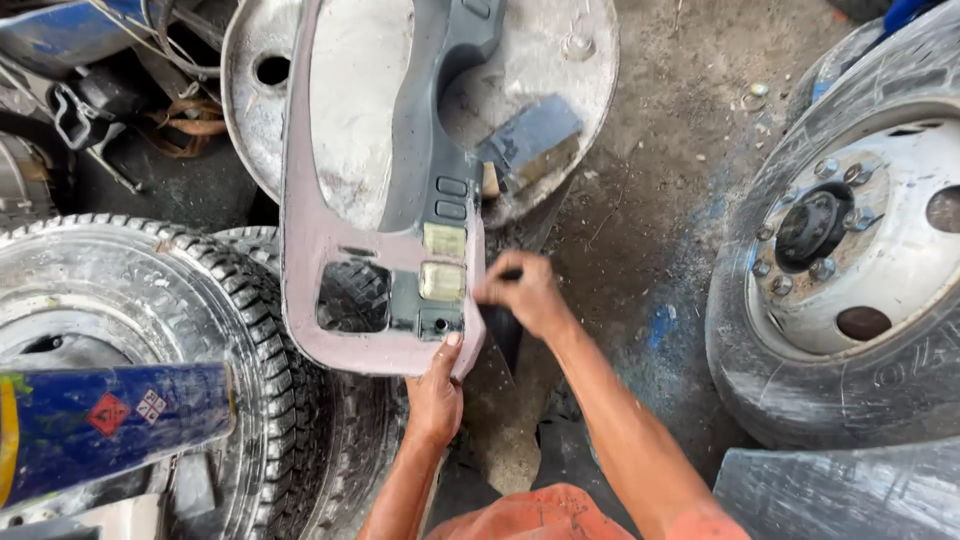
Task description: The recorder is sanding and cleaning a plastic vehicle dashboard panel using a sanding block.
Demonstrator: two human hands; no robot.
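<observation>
Gripping the lower edge of a pinkish-primed dashboard bezel panel [310, 240], left hand [436, 395] has its thumb up on the face and fingers curled behind. Right hand [525, 293] is pressed against the panel's right edge, fingers closed on something small and dark; cannot tell what. Panel stands tilted over a treaded tyre [150, 300] and a grey wheel disc [560, 60]. Blue spray can [110, 420] sits lower left; truck wheel [860, 240] stands on the right, on the concrete floor [660, 180].
</observation>
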